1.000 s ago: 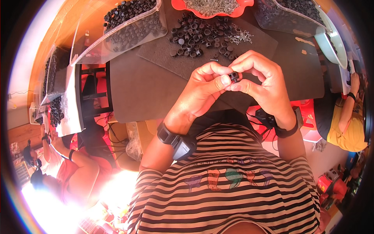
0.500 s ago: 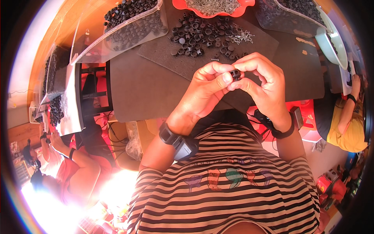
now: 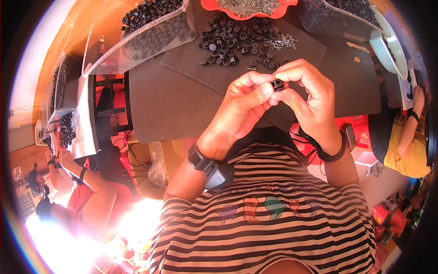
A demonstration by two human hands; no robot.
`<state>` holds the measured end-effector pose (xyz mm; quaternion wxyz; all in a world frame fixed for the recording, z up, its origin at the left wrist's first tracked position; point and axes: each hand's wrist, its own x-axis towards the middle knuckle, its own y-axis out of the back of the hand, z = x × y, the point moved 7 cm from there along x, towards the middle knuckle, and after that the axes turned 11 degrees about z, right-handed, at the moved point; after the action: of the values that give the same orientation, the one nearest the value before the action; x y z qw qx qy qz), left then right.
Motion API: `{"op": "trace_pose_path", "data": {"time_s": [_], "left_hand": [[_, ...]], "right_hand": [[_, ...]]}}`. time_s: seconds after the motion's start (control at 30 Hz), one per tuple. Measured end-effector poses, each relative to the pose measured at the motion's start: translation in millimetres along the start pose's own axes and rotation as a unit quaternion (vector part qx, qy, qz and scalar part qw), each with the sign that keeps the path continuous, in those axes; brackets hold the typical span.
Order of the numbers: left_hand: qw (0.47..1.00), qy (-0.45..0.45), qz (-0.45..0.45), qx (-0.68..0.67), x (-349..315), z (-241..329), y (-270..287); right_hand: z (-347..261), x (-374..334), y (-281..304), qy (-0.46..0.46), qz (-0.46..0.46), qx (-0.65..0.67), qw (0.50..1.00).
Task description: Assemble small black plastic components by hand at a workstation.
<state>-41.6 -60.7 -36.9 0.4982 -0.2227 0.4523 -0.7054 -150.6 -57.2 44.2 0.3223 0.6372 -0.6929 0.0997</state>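
Between both hands, above the dark table, is a small black plastic part [image 3: 277, 85] with a rounded, hollow body. My left hand [image 3: 244, 101] pinches it from the left with thumb and forefinger. From the right, the thumb and forefinger of my right hand [image 3: 311, 93] close on the same part. Fingertips cover much of it, so its full shape is hidden. Just beyond the hands lies a pile of similar black ring-shaped parts [image 3: 230, 39], with small metal screws [image 3: 282, 42] heaped at its right side. One loose screw [image 3: 251, 69] lies near my left fingertips.
A red scalloped bowl [image 3: 248, 17] of screws stands at the far edge. Clear bins [image 3: 137, 54] of black parts flank it, the right one beside a pale bowl [image 3: 388, 57]. Co-workers sit at left [image 3: 98, 201] and right [image 3: 408, 141]. A dark mat [image 3: 200, 68] covers the table.
The black part has turned slightly between my fingertips, showing a smoother side. Both hands stay in nearly the same place. The co-worker at left has shifted an arm.
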Motion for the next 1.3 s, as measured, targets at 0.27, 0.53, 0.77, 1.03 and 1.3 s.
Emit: {"op": "trace_pose_path", "data": {"time_s": [0.27, 0.53, 0.77, 1.03, 1.3], "left_hand": [[1.000, 0.003, 0.006, 0.010, -1, -1, -5], [1.000, 0.001, 0.004, 0.008, 0, -2, -6], [1.000, -0.005, 0.003, 0.020, 0, 1, -7], [0.999, -0.019, -0.004, 0.050, 1, 8, -10], [0.999, 0.008, -0.006, 0.053, 4, 8, -8]], "right_hand": [[5, -2, 1, -0.017, 0.009, 0.055, 0.998], [3, 3, 2, -0.020, -0.014, 0.035, 0.999], [-1, 7, 2, 0.015, -0.036, 0.014, 0.999], [-5, 13, 1, 0.051, -0.044, 0.000, 0.998], [-8, 14, -1, 0.071, -0.053, -0.004, 0.996]]}}
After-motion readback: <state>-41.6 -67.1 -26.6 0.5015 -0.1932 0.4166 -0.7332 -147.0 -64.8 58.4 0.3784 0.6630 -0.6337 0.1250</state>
